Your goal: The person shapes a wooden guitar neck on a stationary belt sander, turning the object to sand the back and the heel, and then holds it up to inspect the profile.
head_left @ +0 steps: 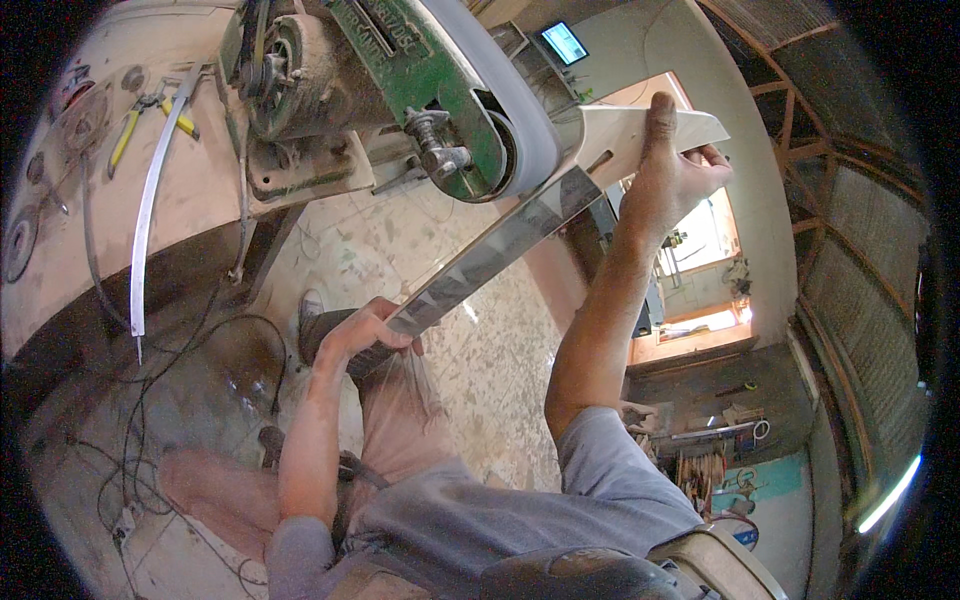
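Note:
A long, flat, shiny metal blade (490, 255) slants from near my lap up to the right, with a broad white handle-like piece (612, 140) at its far end. My left hand (362, 335) grips the near end of the metal. At the far end my right hand (668, 165) holds the white piece, thumb along its face and fingers curled round its edge. The white piece lies against or very close to the grey belt of a green belt grinder (440, 110); whether it touches cannot be made out.
On the workbench (95, 230) at the left are yellow-handled pliers (125, 140) and a long pale strip (155, 200) overhanging the edge. Black cables (150, 400) tangle on the floor below. A lit screen (564, 43) stands beyond the grinder; tools fill a shelf (735, 425) at right.

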The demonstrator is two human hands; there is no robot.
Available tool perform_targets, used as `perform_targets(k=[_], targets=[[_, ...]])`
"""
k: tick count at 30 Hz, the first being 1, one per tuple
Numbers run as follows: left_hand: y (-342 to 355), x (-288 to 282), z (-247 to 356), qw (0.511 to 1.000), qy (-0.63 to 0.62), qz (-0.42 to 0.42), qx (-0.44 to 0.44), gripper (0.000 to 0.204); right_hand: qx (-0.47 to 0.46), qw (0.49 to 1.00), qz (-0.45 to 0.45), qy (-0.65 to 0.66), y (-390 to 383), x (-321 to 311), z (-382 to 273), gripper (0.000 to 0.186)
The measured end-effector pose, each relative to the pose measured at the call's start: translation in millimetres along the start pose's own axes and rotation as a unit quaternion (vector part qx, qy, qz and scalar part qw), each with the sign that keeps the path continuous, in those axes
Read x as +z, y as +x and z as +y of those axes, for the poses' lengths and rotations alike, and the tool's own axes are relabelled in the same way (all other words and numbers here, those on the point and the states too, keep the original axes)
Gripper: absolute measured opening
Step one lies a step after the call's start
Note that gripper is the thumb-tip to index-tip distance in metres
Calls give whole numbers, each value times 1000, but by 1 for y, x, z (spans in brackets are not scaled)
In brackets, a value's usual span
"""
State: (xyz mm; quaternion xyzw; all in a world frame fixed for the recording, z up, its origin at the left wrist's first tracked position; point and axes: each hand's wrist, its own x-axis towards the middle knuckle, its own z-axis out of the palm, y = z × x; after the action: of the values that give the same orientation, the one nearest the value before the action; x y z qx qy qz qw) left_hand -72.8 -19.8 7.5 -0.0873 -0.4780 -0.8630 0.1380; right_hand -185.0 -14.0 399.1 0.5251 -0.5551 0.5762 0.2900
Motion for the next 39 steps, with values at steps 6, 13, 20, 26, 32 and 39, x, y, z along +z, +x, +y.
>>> perform_targets(k=[6, 13, 20, 26, 32, 39], targets=[[-7, 12, 15, 999, -18, 0, -38, 59, -26, 999, 1, -28, -9, 0, -3, 74], [-16, 27, 27, 989, -116, -23, -85, 59, -42, 997, 14, -64, -11, -17, 9, 71], [-6, 133, 30, 860, 405, 309, 20, 57, 310, 939, -81, 129, -48, -111, 85, 53], [11, 203, 51, 700, 568, 418, 115, 65, 428, 811, -121, 380, -160, -111, 40, 56], [21, 220, 64, 694, 608, 355, 152, 62, 467, 823, -76, 315, -162, -128, 53, 53], [33, 241, 226, 563, 694, 277, 354, 35, 424, 890, -103, 134, -133, -223, 61, 57]])
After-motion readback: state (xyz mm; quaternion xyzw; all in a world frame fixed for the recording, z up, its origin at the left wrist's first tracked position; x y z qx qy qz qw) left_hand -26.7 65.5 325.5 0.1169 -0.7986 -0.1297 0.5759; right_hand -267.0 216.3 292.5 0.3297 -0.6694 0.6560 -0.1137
